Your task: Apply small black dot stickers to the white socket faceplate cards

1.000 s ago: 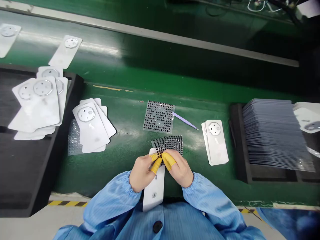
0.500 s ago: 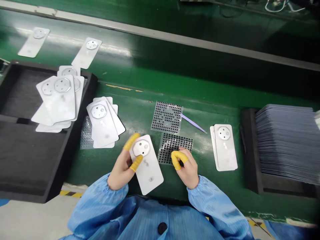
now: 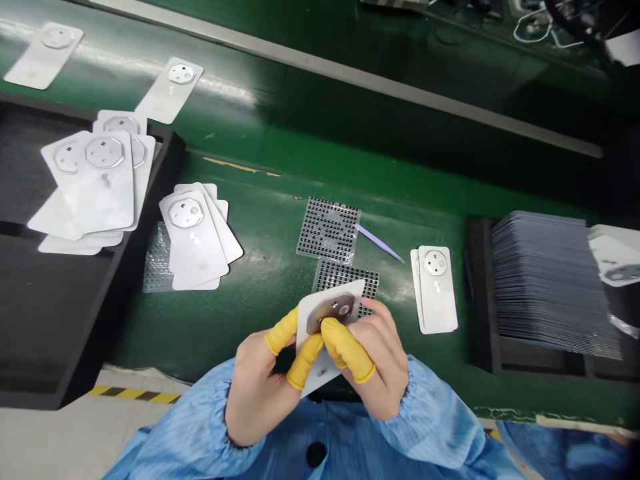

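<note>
Green workbench [image 3: 265,293] spreads across my feed, with a tilted white phone back panel [image 3: 325,307] toward six o'clock. I see the left hand [image 3: 265,377] clasping it between yellow-sheathed thumb and finger; the right hand [image 3: 377,350] is nearly closed, its sheathed tips bunched over the panel's face, and I can't tell whether they grip anything. From there, black-dotted sheets [image 3: 327,230] lie at twelve o'clock, purple tweezers [image 3: 380,244] at one, two overlapping panels [image 3: 439,293] between two and three, and a panel pile [image 3: 200,243] at ten.
</note>
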The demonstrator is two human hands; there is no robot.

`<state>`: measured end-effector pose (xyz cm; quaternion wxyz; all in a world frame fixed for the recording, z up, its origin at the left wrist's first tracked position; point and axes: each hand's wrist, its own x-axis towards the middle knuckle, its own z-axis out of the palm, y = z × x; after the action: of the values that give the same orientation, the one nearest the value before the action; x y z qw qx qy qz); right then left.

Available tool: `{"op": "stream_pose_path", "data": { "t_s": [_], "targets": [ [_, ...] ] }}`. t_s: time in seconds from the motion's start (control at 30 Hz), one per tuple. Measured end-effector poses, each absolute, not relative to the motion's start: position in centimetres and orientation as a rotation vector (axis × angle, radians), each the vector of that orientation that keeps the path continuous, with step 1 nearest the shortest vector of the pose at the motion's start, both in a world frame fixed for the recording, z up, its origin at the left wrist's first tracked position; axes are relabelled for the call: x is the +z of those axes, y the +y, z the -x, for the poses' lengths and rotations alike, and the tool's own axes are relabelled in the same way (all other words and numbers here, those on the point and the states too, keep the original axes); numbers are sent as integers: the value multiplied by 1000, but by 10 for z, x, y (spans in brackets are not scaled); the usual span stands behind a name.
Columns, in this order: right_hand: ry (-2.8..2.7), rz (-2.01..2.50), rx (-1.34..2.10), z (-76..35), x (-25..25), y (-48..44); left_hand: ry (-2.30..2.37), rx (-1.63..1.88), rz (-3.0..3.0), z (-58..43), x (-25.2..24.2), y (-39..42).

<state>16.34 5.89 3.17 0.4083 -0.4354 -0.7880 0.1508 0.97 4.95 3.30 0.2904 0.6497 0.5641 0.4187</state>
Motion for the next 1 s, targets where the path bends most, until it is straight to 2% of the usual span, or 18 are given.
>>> {"op": "stream_pose_path", "data": {
  "t_s": [0.13,0.33,0.63,1.0],
  "targets": [
    [-2041,1111,349,-167,31,53,1427,1181,-1764,-9,32,48],
    [-2087,1109,116,-166,29,47,1287,1257,-1766,-7,27,41],
    [-1945,1224,79,-159,24,44,1196,1279,-1751,-13,32,46],
    [-2058,1225,119,-160,28,37,1232,1322,-1824,-15,29,43]
  ]
}}
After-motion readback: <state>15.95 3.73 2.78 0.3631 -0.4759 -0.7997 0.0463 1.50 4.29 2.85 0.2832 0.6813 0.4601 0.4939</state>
